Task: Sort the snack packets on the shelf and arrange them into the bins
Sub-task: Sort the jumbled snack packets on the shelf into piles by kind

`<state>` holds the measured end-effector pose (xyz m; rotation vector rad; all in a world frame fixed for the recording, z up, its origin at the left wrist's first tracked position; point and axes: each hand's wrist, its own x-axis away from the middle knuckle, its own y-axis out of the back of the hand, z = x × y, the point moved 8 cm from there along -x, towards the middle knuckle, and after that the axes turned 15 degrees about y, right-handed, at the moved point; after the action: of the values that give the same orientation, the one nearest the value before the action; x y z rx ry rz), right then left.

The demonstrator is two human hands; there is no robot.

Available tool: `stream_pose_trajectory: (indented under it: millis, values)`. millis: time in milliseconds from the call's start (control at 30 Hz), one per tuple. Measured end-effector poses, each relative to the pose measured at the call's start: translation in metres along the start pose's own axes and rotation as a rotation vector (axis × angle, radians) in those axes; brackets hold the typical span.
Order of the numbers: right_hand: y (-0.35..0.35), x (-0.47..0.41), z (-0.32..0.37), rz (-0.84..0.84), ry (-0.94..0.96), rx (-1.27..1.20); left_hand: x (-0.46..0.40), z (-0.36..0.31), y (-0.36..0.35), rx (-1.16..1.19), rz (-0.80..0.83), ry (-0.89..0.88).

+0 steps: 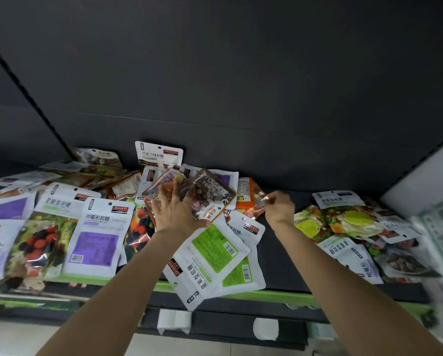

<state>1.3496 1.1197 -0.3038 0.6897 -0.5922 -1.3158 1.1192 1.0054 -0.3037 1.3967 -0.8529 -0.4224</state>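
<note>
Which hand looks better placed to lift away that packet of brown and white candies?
The left hand. Its spread fingers already lie on the brown and white candy packet, while the right hand pinches a clear-edged packet off to the side.

"巧克力味奶糖" on upright white packet (159,154)

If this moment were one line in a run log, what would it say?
stage: sorting | left hand: fingers spread on clear candy packets | right hand: pinching orange packet | bins: not visible
</note>
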Motion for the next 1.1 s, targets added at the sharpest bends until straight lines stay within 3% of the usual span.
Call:
stream_pose_trajectory:
  millis: [133,200,267,333,400,467,533,633,700,800,900,1000,1100]
  values:
    - [0.052,0.017,0.037,-0.371,0.248,0.005,0.000,0.009,0.005,0.069,-0.045,-0.039]
    - [0.058,0.030,0.070,-0.440,0.464,-0.020,0.000,0.014,0.008,0.110,-0.026,-0.044]
    - [0.038,0.039,0.100,-0.354,0.679,-0.008,-0.003,0.022,0.010,0.311,0.002,-0.008]
    - [-0.006,0.042,0.117,-0.032,0.787,-0.045,-0.001,0.033,0.029,0.703,-0.069,0.032]
    - [-0.053,0.052,0.119,0.368,0.782,-0.082,0.010,0.040,0.052,0.818,-0.314,0.024]
    - [-0.068,0.057,0.113,0.472,0.734,-0.179,0.020,0.021,0.066,0.575,-0.464,-0.150]
    - [-0.057,0.047,0.098,0.355,0.585,-0.326,0.019,-0.009,0.049,0.306,-0.309,-0.324]
    - [-0.034,0.021,0.063,0.160,0.406,-0.169,0.006,-0.016,0.019,0.044,-0.156,-0.339]
    - [-0.031,0.011,0.044,0.196,0.294,-0.075,0.006,-0.010,0.017,0.039,-0.164,-0.305]
    - [-0.048,0.004,0.017,0.299,0.050,-0.167,0.009,-0.006,0.015,0.037,-0.138,-0.274]
    - [-0.050,-0.009,0.007,0.191,-0.088,-0.264,0.007,-0.009,0.018,0.055,-0.120,-0.261]
    - [-0.028,-0.013,0.020,0.058,-0.052,-0.177,0.006,-0.009,0.026,0.099,-0.159,-0.261]
    - [0.015,-0.001,0.048,-0.213,0.177,-0.006,0.009,-0.002,0.020,0.093,-0.127,-0.248]
